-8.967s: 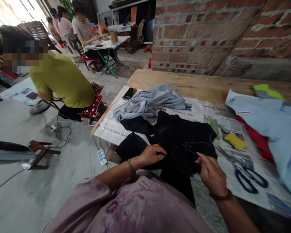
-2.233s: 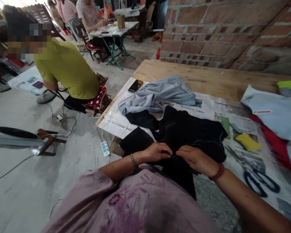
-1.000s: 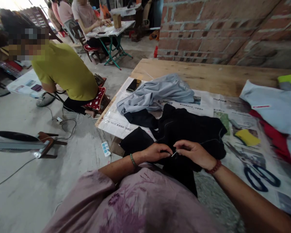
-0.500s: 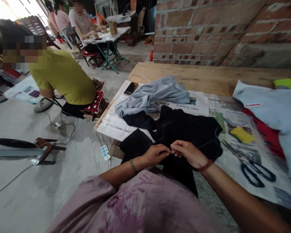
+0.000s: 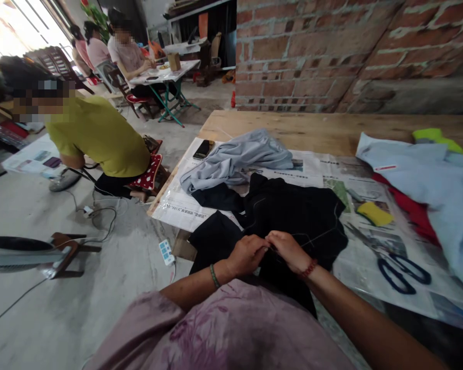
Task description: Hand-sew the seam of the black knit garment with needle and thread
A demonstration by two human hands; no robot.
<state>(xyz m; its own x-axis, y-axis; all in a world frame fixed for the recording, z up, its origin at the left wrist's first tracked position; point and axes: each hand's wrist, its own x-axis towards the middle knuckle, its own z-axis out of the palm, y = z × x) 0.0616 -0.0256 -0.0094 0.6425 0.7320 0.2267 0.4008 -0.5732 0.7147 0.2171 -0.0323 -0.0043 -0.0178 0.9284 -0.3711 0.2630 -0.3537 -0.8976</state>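
At the near edge of the desk (image 5: 320, 131), both my forearms come in low and meet over the black garment (image 5: 293, 216). My left hand (image 5: 249, 253) is curled, knuckles up, its fingertips pinching a fold of the cloth; a green bead bracelet sits at that wrist. My right hand (image 5: 289, 249) is bent inward opposite it, fingers closed on the same fold, a red bead bracelet at the wrist. The two grips touch fingertip to fingertip. Whether a needle sits between them cannot be told; it is too small to make out.

The garment lies directly under and beyond both grips, spread on newspaper (image 5: 185, 205), with its near part hanging over the desk edge toward my lap. It is plain black, rumpled, with thin pale lines running across its upper surface, one ending close to my right hand.

Beyond it lies a crumpled grey garment (image 5: 239, 156), a phone (image 5: 203, 149) just beside that. To the right rest a yellow piece (image 5: 374, 213) and blue-handled scissors (image 5: 403, 274), both well apart from my hands. A person in a yellow-green top (image 5: 96, 136) sits on the floor to the left.
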